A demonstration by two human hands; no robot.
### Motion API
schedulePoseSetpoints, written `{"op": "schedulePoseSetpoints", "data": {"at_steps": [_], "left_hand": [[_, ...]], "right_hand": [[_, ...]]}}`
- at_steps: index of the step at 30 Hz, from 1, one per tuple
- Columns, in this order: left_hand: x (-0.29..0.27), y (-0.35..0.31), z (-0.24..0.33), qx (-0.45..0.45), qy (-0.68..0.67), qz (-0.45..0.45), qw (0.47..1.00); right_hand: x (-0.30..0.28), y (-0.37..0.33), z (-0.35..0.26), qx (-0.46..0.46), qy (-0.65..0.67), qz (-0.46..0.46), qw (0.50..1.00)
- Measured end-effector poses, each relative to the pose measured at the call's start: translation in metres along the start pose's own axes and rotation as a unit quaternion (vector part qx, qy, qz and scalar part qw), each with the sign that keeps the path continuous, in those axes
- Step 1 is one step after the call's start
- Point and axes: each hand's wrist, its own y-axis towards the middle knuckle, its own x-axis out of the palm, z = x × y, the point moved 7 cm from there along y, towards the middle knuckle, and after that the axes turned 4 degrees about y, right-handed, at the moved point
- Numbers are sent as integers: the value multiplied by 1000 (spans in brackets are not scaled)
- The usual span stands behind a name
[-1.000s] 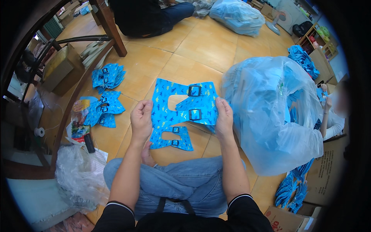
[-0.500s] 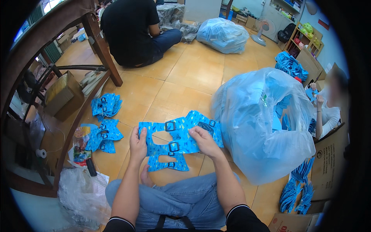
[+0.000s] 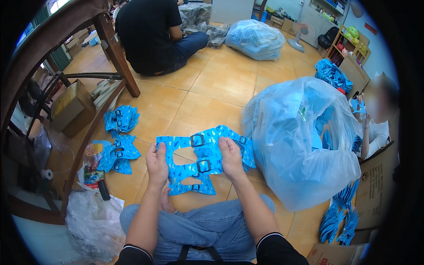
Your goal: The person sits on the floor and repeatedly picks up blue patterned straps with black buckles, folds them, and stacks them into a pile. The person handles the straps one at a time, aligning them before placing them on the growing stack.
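Observation:
Stretched between my two hands is a flat blue patterned piece (image 3: 183, 169) with an opening in its middle and two black buckles on its straps. My left hand (image 3: 157, 167) pinches its left edge, thumb on top. My right hand (image 3: 231, 160) grips its right end, thumb also on top. Beneath it on the floor a similar buckled piece (image 3: 206, 187) shows in part, and more of the same blue pieces (image 3: 248, 155) lie behind my right hand. To the left are two piles of buckled pieces, a farther pile (image 3: 127, 121) and a nearer pile (image 3: 128, 148).
A large clear plastic bag (image 3: 287, 115) full of blue pieces stands at my right. Fanned blue bundles (image 3: 332, 224) lie by a cardboard box (image 3: 375, 185). A wooden frame (image 3: 115, 53) rises at left, near crumpled clear plastic (image 3: 90, 223). One person (image 3: 148, 35) sits ahead, another (image 3: 377, 134) at right.
My right hand has turned more upright and shifted its grip on the held piece's right end. The piece's left edge has moved slightly up and left with my left hand.

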Motion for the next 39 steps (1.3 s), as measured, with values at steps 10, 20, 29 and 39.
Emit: {"op": "schedulePoseSetpoints", "data": {"at_steps": [10,20,29,39], "left_hand": [[-4,-9,35,191,362,-4,913],[-9,-5,31,178,245,27,953],[-14,-7,26,124,254,60,957],[27,-20,15,149,342,-73,925]], "right_hand": [[1,-11,-55,-254,-408,-13,877],[11,-13,-54,-266,-402,-22,876],[-4,-10,-32,-136,-291,-10,947],[18,-18,8,47,-19,-80,996]]}}
